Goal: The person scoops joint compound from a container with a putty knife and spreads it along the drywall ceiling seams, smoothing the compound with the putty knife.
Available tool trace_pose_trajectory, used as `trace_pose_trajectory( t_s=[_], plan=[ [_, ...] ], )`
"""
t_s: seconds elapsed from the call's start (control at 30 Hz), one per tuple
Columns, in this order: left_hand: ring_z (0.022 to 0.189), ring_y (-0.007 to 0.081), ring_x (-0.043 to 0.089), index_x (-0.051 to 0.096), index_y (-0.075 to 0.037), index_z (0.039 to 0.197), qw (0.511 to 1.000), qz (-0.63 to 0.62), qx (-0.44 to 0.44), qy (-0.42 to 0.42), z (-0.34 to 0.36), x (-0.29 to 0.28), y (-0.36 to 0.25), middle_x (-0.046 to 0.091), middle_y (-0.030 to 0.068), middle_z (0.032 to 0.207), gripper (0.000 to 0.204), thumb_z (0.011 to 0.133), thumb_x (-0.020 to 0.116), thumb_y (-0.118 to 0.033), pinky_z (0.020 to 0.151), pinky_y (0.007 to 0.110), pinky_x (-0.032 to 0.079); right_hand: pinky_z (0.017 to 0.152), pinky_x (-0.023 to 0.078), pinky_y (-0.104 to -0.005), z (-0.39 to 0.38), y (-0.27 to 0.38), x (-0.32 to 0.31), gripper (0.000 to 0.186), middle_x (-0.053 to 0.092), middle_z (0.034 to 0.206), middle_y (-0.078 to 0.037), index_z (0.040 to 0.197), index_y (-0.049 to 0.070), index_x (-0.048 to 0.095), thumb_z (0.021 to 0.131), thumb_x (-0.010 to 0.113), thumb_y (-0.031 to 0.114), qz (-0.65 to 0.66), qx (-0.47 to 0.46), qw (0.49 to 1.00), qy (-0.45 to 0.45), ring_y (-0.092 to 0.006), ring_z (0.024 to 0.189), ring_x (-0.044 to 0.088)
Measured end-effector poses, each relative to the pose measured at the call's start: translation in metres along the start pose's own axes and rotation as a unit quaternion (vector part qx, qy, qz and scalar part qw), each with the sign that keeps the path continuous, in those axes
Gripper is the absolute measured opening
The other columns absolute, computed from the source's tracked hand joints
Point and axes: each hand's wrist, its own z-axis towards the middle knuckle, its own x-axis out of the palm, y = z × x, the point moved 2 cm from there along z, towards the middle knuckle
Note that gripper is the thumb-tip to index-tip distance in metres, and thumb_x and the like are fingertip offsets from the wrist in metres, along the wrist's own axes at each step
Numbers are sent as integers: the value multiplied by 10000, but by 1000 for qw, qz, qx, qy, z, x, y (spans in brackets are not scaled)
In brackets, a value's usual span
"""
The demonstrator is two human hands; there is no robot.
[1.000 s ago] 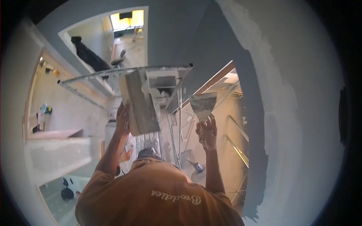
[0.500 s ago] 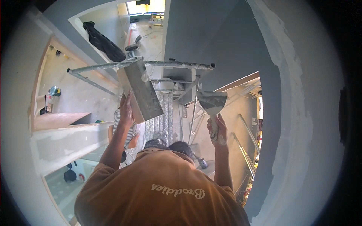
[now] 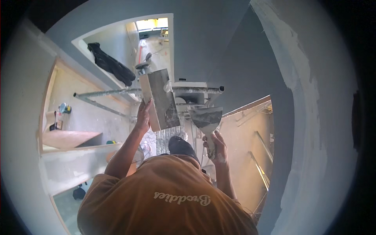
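My left hand (image 3: 144, 113) grips a long rectangular metal mud pan (image 3: 164, 100) by its pale side. The pan's grey face is smeared, and a white blob of compound (image 3: 168, 87) sticks to its right edge. To the right, my right hand (image 3: 217, 145) is closed round the handle of a wide taping knife (image 3: 205, 117), blade pointing up and away. Grey compound coats part of the blade, and white residue marks the handle and fingers. The knife and the pan are close together but apart.
Below is a metal scaffold rail (image 3: 107, 93) with a plank deck (image 3: 163, 139). A black draped item (image 3: 111, 64) shows by the far doorway. At left, a ledge holds a tin (image 3: 65, 108). Poles (image 3: 258, 172) lean at right, beside a wall with a white compound band (image 3: 299, 94).
The mud pan has shifted right and turned more upright. The taping knife has moved left and slightly nearer, closing the gap between them. My view has shifted too, and the surroundings appear lower.
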Motion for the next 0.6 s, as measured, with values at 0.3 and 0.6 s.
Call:
trace_pose_trajectory(
  t_s=[0.3, 0.6],
  plan=[
    [1132, 223, 598, 429, -117, 1461, 999, 36, -28, -5, 111, 36, -30, 573, 69, 1261, 613, 956, 657, -377, 947, 408, 503, 625, 479, -260, 51, 124, -40, 370, 643, 901, -52, 1312, 39, 537, 953, 626, 38, -283, -239, 923, -101, -109, 730, 592],
    [1122, 201, 597, 449, -125, 1453, 997, 46, -59, 29, 178, 57, -2, 590, 56, 1238, 607, 945, 667, -377, 946, 389, 500, 672, 493, -282, 100, 145, -44, 334, 681, 948, -84, 1271, -4, 555, 951, 624, 61, -214, -196, 950, -114, -149, 792, 631]
  ],
)
